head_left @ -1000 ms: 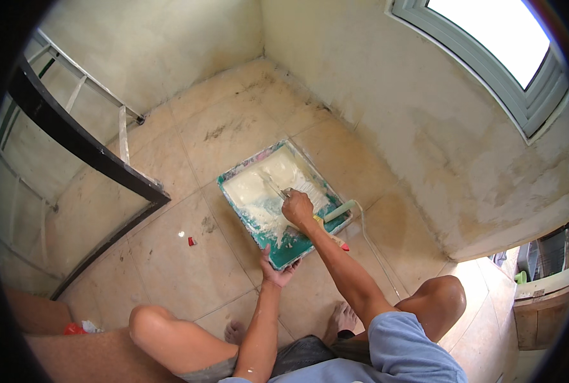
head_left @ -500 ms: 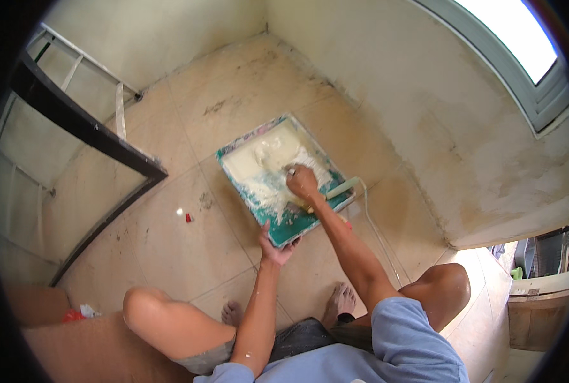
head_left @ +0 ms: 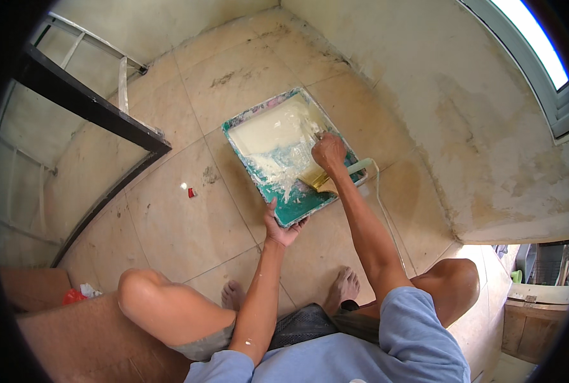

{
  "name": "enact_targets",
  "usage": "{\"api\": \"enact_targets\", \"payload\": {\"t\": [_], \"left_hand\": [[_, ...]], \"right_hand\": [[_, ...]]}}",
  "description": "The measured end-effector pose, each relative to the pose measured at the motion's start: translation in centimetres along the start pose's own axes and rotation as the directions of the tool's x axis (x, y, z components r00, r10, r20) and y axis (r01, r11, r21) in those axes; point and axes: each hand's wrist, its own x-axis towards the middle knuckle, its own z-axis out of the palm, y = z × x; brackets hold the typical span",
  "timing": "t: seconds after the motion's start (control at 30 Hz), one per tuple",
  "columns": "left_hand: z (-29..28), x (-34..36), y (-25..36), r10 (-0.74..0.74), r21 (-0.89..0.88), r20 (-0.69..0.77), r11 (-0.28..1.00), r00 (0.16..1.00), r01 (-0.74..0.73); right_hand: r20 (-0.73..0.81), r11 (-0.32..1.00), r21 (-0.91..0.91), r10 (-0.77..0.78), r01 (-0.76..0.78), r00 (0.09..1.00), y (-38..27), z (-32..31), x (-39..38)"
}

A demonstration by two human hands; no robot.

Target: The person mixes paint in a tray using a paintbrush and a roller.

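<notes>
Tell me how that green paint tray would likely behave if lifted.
The green tray may feel far-end heavy, as cream paint pools there. Tilting would probably send the paint flowing, since it looks wet and smooth. The rim could be slippery in places, being smeared with paint.

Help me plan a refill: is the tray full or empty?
Partly filled: cream paint covers the far end of the tray, while bare green shows near the left hand. Depth unclear.

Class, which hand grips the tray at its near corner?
The left hand: it clasps the near corner of the tray, whereas the right hand holds a tool over the paint.
</notes>
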Motion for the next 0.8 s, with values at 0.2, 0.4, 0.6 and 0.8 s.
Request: {"api": "enact_targets", "payload": {"t": [0.2, 0.4, 0.6, 0.8], "left_hand": [[-0.2, 0.2, -0.1, 0.0, -0.02, 0.02, 1.0, 1.0, 0.001], [-0.2, 0.1, -0.2, -0.013, -0.028, 0.011, 1.0, 1.0, 0.013], [-0.1, 0.2, -0.1, -0.014, 0.003, 0.023, 1.0, 1.0, 0.014], [-0.3, 0.3, -0.2, -0.015, -0.009, -0.015, 1.0, 1.0, 0.014]], "right_hand": [[0.076, 0.994, 0.076, -0.089, 0.084, 0.993, 0.7, -0.2, 0.8], [0.1, 0.995, 0.052, -0.09, 0.085, 0.991, 1.2, 0.2, 1.3], [0.004, 0.998, 0.022, 0.058, -0.058, 0.998, 1.3, 0.7, 2.4], [0.024, 0.985, 0.093, -0.151, 0.148, 0.988, 1.0, 1.0, 2.0]]}}
